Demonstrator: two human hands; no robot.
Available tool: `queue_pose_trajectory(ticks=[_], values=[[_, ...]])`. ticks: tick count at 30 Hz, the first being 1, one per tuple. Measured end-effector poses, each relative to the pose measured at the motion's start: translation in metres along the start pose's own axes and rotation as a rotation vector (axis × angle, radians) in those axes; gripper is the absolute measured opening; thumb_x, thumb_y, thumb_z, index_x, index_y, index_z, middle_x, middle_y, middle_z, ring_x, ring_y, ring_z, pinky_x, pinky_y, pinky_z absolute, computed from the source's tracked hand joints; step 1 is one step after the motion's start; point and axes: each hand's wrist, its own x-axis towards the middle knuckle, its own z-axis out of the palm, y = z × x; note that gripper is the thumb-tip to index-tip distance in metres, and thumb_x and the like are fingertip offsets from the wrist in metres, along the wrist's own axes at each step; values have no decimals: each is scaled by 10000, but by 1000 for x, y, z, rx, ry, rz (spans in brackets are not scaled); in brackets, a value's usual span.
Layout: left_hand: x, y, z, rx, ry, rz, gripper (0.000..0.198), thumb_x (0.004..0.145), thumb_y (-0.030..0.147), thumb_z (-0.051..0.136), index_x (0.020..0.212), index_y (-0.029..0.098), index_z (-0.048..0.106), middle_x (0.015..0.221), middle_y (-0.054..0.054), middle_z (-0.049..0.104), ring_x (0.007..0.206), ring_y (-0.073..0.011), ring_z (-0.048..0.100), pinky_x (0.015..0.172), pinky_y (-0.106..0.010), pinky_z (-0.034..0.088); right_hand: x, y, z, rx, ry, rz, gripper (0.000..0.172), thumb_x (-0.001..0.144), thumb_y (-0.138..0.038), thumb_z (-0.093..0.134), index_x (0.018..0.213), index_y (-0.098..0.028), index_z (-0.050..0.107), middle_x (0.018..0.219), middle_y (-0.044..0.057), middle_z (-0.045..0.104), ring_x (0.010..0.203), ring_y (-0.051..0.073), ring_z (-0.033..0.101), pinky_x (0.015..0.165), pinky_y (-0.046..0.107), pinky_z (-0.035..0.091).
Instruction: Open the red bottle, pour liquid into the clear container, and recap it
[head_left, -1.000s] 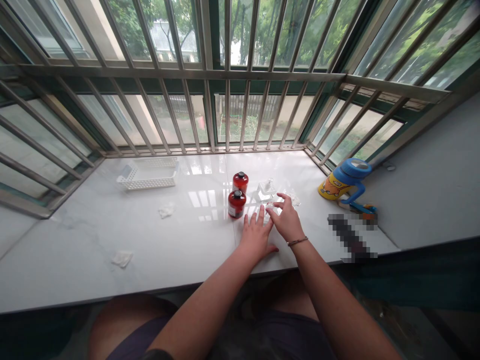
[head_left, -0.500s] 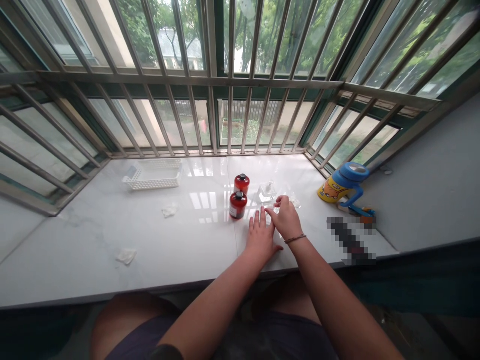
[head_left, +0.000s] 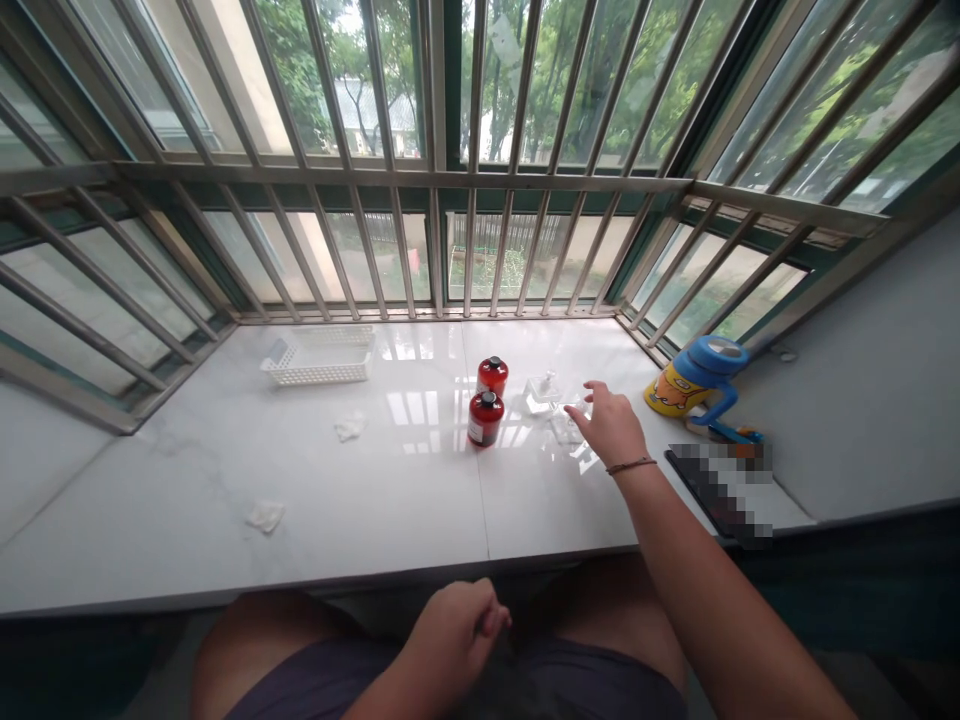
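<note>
The right hand [head_left: 611, 425] is reaching out over the white glossy surface [head_left: 337, 490], its fingers [head_left: 596, 388] spread loosely apart and hovering at a small clear plastic wrapper [head_left: 568, 428] lying just right of the two red bottles [head_left: 487, 400]; whether the fingertips are touching it is too fine to tell. A small clear glass bottle [head_left: 541, 392] is standing just behind that wrapper, near the far red bottle. The left hand [head_left: 454, 635] is resting low over the lap, off the surface, curled into a loose fist with nothing visibly held.

A white slotted basket [head_left: 319, 357] is sitting well apart to the left by the window bars [head_left: 465, 250], two crumpled white scraps [head_left: 307, 470] are lying on the surface, and a blue-and-yellow cartoon jug [head_left: 694, 375] is standing at the right corner.

The likely risks: the clear pieces are nearly invisible against the glare, so the reaching fingers may be misjudging them and knocking the glass bottle over, or sweeping a wrist into the near red bottle. With only one hand engaged, the light wrapper may also be sliding away on the slick stone.
</note>
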Motion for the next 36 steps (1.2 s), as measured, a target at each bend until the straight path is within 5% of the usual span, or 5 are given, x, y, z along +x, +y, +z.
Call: queue_pose_trajectory(ticks=[6,14,21,28,36], values=[[-85,-82,-6,258,-47,-409,387,1049,469,436,766,242,573,792,-55,735,755,-229,697,714,-319,478,44,-77,-2,14,-5,-148,367,1037,-431,609,1295,-173,641,1233,193,698,1180,382,595,1020,500,492],[-151,-128,-28,702,1,-765,522,953,403,604,1439,238,699,1673,-150,486,1605,-398,361,1312,-647,261,114,-149,39,20,-223,-273,240,951,-255,700,1172,-165,726,1146,137,755,1029,274,692,894,370,530],[-182,-164,-34,773,391,-964,623,1033,544,426,1537,233,620,1767,-178,293,1618,-504,262,1130,-753,422,124,-165,38,-34,-293,-260,165,928,-265,731,1053,-157,741,968,110,766,922,252,698,844,361,523],[-188,-182,-53,612,575,-614,496,959,342,395,1231,251,800,1362,-82,759,1336,-331,664,1204,-532,486,115,-200,-13,42,-110,-327,173,993,-196,602,1139,-166,689,1121,162,738,1000,300,673,854,385,502],[-143,-111,-64,273,757,-247,343,1004,519,543,1052,293,798,1093,-54,815,1108,-318,755,1087,-476,602,29,-259,-57,254,-146,-688,181,1008,-176,679,1182,-222,660,1081,75,730,966,255,659,844,369,522]])
